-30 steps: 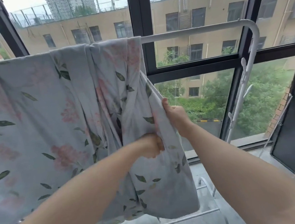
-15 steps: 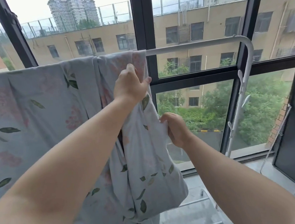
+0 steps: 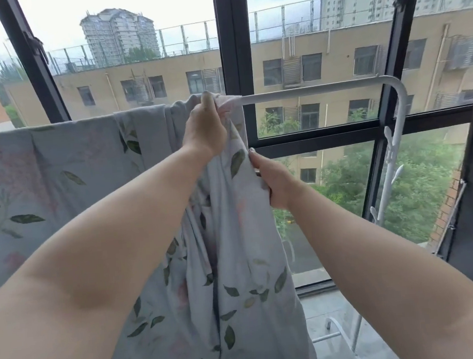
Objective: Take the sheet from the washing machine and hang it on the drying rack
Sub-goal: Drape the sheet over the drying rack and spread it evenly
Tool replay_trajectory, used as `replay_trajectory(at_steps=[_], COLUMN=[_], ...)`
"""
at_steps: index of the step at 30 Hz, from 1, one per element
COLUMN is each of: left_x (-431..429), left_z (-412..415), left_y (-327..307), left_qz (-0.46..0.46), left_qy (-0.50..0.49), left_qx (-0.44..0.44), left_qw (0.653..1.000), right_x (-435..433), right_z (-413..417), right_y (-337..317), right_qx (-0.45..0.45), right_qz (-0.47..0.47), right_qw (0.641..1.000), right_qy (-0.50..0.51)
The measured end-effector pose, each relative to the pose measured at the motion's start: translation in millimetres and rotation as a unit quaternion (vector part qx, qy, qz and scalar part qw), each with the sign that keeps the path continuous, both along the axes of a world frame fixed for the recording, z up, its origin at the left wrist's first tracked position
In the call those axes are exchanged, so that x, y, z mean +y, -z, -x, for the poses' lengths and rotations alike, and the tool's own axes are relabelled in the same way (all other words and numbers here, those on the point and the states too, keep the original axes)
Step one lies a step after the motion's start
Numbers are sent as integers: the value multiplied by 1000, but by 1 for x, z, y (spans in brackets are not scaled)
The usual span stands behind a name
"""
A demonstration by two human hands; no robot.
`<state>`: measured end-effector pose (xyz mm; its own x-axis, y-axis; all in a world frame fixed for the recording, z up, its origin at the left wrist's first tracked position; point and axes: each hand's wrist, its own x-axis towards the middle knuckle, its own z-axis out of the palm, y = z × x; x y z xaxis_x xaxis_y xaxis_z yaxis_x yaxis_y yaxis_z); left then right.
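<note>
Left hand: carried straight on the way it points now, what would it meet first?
The left hand points up and away, gripping the sheet at the rack's top rail. It would likely meet that cloth-covered rail first, then the dark window post; depth is unclear.

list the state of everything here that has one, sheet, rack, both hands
sheet, draped over the rack's top bar, flat on the left, bunched at its right end
drying rack, upright, right part of its top bar bare
left hand, grips the bunched sheet up at the top bar
right hand, grips the sheet's right edge lower down
</note>
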<state>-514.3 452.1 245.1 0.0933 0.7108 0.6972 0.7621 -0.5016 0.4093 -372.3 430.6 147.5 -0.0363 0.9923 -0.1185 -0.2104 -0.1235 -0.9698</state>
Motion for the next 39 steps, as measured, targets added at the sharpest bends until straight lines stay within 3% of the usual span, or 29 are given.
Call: replay_trajectory(at_steps=[6,12,15,20,24,27,32,35,39], left_x=[-1,4,6,15,21,28,40,43,49], left_z=[7,11,16,23,28,30,30,38,52], left_y=[-31,-50,-53,-54,-64,-70,-78,-82,-84], left_qz=[-33,89,109,83,44,45,70,69,54], left_qy=[38,110,125,89,16,-24,-49,-73,-121], left_qx=[13,-152,-170,-150,-130,-121,-234,-330,-390], left_qw=[999,978,971,981,990,991,969,939,911], right_x=[15,36,47,60,58,54,52,55,66], right_z=[18,27,30,35,38,38,34,22,-14], right_y=[-35,-71,-79,-89,-100,-114,-140,-156,-178], right_qx=[10,66,95,86,143,133,104,89,108], right_qz=[-6,-8,-19,-34,-131,-134,-116,-129,-178], right_qw=[1000,997,993,996,976,973,985,987,967], right_qy=[-4,33,64,-18,-102,-131,-70,19,144])
